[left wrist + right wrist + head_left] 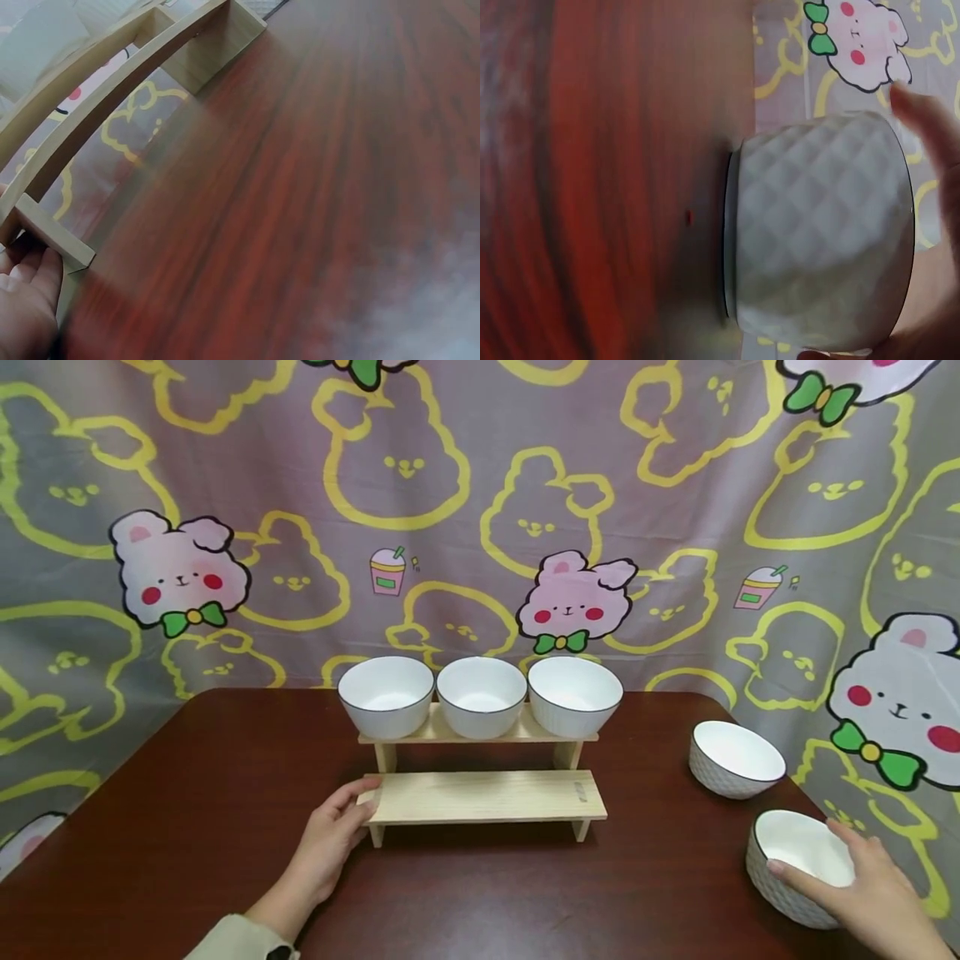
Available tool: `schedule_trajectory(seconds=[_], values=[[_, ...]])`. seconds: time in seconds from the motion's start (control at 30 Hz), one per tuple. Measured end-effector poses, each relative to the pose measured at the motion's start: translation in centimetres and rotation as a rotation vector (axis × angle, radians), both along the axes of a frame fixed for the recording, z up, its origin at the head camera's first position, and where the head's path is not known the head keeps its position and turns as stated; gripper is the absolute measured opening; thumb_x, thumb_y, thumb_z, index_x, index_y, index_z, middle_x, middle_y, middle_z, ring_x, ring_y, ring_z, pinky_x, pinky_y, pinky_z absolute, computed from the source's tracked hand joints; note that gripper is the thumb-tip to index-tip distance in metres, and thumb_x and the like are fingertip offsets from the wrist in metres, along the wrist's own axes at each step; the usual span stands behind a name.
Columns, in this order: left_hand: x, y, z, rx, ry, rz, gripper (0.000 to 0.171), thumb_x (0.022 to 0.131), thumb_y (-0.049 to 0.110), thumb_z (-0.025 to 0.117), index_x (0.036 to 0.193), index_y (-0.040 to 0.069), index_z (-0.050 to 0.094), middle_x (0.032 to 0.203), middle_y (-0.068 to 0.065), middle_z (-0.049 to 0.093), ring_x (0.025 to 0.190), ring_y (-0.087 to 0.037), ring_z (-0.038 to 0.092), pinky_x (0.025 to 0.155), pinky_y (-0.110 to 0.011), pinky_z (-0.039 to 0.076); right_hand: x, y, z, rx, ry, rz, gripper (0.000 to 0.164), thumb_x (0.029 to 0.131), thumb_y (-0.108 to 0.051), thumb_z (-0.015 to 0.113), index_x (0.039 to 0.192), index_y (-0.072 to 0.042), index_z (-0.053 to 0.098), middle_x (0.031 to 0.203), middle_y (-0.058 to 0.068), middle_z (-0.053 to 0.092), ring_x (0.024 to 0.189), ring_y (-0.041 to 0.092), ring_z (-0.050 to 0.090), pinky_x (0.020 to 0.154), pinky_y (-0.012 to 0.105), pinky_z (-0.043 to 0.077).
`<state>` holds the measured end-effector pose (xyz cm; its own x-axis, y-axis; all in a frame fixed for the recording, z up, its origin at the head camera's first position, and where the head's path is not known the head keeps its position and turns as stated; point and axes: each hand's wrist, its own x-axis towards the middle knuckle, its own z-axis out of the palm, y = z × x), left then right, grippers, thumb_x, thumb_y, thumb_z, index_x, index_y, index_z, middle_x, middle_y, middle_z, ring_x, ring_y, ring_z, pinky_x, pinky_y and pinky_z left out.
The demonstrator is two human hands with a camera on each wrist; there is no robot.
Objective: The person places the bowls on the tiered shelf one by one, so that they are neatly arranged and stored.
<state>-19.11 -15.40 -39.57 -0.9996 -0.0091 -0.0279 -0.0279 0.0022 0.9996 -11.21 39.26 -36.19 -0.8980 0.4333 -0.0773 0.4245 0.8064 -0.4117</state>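
Note:
A two-tier wooden rack (480,797) stands mid-table. My left hand (333,831) holds the left end of its lower board, thumb on top; in the left wrist view, the fingers (46,274) curl beside the rack's end leg (56,232). At the right, my right hand (873,881) spans a white bowl (783,889) with a diamond-textured outside, thumb at the near rim and fingers at the far rim. In the right wrist view, a straight finger (922,112) shows a gap from the textured bowl (817,225), which sits upright on the table.
Three white bowls with dark rims, left (386,718), middle (482,720) and right (575,718), stand side by side on the upper board. Another textured bowl (731,777) sits behind the one at my right hand. A patterned curtain (465,552) hangs behind the brown table (225,793).

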Motion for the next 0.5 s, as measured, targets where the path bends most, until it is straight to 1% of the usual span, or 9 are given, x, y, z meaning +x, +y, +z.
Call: schedule_trajectory(seconds=[0.1, 0.2, 0.23, 0.27, 0.4, 0.5], values=[[-0.20, 0.12, 0.06, -0.001, 0.012, 0.001, 0.039, 0.092, 0.011, 0.052, 0.130, 0.004, 0.049, 0.116, -0.006, 0.052, 0.096, -0.008, 0.054, 0.093, -0.037, 0.040, -0.05, -0.53, -0.09, 0.034, -0.023, -0.043, 0.107, 0.073, -0.058, 0.066, 0.134, 0.016, 0.017, 0.130, 0.047, 0.013, 0.115, 0.061, 0.018, 0.088, 0.069, 0.028], [-0.30, 0.18, 0.24, -0.005, 0.023, 0.003, 0.039, 0.092, 0.011, 0.052, 0.130, 0.003, 0.049, 0.110, -0.004, 0.054, 0.094, -0.008, 0.054, 0.091, -0.035, 0.041, -0.14, -0.77, -0.28, 0.049, -0.060, -0.070, 0.108, 0.072, -0.059, 0.067, 0.132, 0.016, 0.019, 0.129, 0.047, 0.015, 0.115, 0.060, 0.019, 0.089, 0.067, 0.029], [-0.32, 0.19, 0.28, -0.004, 0.022, 0.006, 0.038, 0.092, 0.011, 0.052, 0.130, 0.003, 0.049, 0.111, -0.004, 0.054, 0.094, -0.007, 0.054, 0.091, -0.034, 0.041, -0.20, -0.78, -0.36, 0.060, -0.074, -0.064, 0.108, 0.071, -0.060, 0.066, 0.132, 0.016, 0.019, 0.128, 0.047, 0.015, 0.114, 0.059, 0.020, 0.089, 0.067, 0.030], [-0.30, 0.20, 0.31, -0.003, 0.020, 0.010, 0.038, 0.092, 0.011, 0.052, 0.130, 0.003, 0.049, 0.111, -0.004, 0.054, 0.094, -0.007, 0.054, 0.090, -0.033, 0.042, -0.25, -0.72, -0.44, 0.083, -0.076, -0.042, 0.108, 0.072, -0.061, 0.065, 0.131, 0.017, 0.020, 0.125, 0.047, 0.017, 0.112, 0.059, 0.021, 0.089, 0.067, 0.030], [-0.16, 0.30, 0.29, 0.006, 0.011, 0.031, 0.038, 0.093, 0.008, 0.050, 0.130, 0.003, 0.049, 0.111, -0.006, 0.056, 0.092, -0.006, 0.055, 0.085, -0.027, 0.044, -0.59, -0.57, -0.65, 0.170, -0.053, 0.026, 0.109, 0.071, -0.065, 0.063, 0.128, 0.020, 0.025, 0.114, 0.047, 0.021, 0.103, 0.057, 0.028, 0.088, 0.067, 0.029], [-0.06, 0.37, 0.10, 0.008, 0.007, 0.039, 0.038, 0.093, 0.008, 0.050, 0.130, 0.003, 0.049, 0.110, -0.005, 0.056, 0.091, -0.006, 0.055, 0.085, -0.026, 0.044, -0.77, -0.61, -0.57, 0.179, -0.034, 0.020, 0.108, 0.071, -0.065, 0.063, 0.128, 0.019, 0.026, 0.117, 0.047, 0.022, 0.104, 0.058, 0.028, 0.090, 0.067, 0.027]])
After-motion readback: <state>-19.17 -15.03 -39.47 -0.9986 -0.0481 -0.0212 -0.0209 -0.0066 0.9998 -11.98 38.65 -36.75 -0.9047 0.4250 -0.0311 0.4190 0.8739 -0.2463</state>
